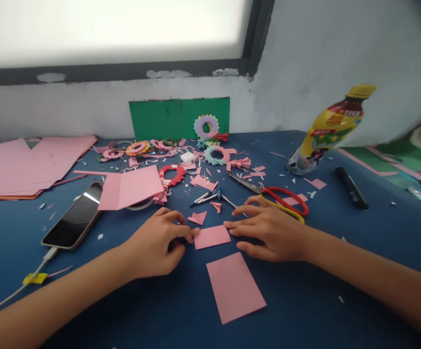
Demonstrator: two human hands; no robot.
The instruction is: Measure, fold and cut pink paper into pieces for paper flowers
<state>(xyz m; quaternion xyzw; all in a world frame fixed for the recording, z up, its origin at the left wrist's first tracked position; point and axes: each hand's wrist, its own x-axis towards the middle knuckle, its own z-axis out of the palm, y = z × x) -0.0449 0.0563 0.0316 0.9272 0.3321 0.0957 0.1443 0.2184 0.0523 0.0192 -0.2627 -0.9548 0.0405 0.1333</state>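
Note:
A small pink paper rectangle lies flat on the blue table between my hands. My left hand rests at its left edge, fingers bent, a fingertip touching the paper and the thumb held apart. At the right edge is my right hand, its fingers spread and one fingertip on the paper's corner. Nearer to me lies a larger pink paper rectangle. Scissors with red and yellow handles lie partly hidden behind my right hand. A drawing compass and a folded pink scrap are just beyond the small paper.
On the left are a phone with a cable, a folded pink sheet and stacked pink paper. Paper rings and scraps litter the back, before a green board. A tilted bottle and black marker are right.

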